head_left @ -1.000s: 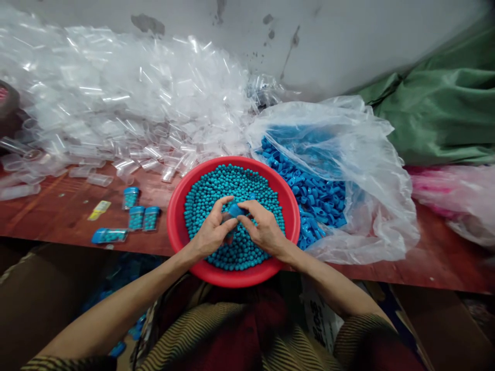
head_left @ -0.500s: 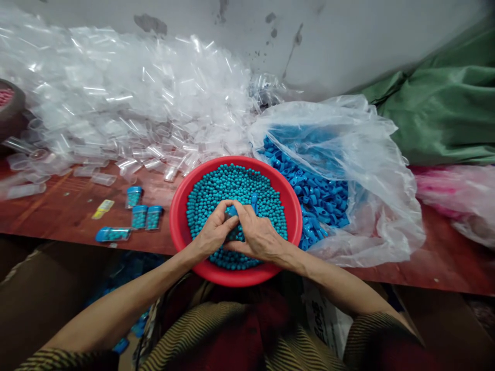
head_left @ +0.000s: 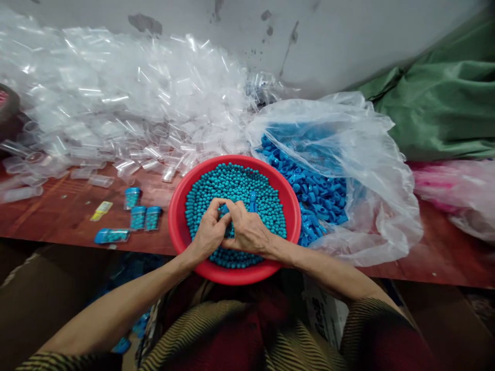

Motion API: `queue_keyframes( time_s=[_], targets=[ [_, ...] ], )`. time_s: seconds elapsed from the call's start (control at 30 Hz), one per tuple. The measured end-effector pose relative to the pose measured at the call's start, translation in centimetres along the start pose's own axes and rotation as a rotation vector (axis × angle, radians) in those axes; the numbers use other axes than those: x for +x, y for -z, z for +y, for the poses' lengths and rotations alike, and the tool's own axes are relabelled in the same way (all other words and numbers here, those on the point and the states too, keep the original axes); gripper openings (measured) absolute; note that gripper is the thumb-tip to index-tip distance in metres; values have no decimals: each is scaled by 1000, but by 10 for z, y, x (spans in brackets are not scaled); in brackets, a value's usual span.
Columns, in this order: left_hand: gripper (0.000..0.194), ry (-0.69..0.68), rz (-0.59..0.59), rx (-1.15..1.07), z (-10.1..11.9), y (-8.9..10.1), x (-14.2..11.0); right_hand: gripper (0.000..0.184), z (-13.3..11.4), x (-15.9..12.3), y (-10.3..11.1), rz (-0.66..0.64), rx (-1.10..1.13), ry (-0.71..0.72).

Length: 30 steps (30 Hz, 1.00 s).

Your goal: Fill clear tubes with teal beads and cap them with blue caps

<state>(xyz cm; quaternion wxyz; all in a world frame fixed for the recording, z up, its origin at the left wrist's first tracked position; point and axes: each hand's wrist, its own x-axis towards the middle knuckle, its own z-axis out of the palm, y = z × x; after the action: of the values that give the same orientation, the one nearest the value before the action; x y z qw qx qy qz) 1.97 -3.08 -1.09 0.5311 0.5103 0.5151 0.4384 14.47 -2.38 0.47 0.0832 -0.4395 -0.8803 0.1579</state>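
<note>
Above a red basin of small teal beads, my two hands meet with fingertips together. My left hand is closed on a blue cap, which shows between the fingers. From the other side my right hand closes on the same cap, thumb lower down. Whether a clear tube sits under the cap is hidden by the fingers. Another blue cap lies on the beads just beyond my right hand.
Left of the basin are several bead-filled tubes with blue caps and a yellow label. Empty clear tubes are heaped behind. At right, a plastic bag spills blue caps; green cloth lies beyond.
Both hands stay together over the beads, and the right hand's fingers have curled slightly closer to the left. The whole view has shifted a little.
</note>
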Motion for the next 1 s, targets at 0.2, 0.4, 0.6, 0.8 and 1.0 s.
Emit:
queue_keyframes(
  time_s=[0.2,0.4,0.6,0.8,1.0],
  targets=[
    [31,-30,19,162,9,45,1,56,35,1,19,-35,45,133],
    [39,-63,502,780,15,126,-14,43,86,-3,19,-120,-363,92],
    [33,-233,312,955,15,94,-1,32,91,2,6,-187,-484,92],
    [37,-59,-197,958,-8,32,59,30,86,-1,3,-231,-537,70],
    [31,-34,-256,928,-26,10,81,22,80,-7,0,-311,-424,15]
  ],
)
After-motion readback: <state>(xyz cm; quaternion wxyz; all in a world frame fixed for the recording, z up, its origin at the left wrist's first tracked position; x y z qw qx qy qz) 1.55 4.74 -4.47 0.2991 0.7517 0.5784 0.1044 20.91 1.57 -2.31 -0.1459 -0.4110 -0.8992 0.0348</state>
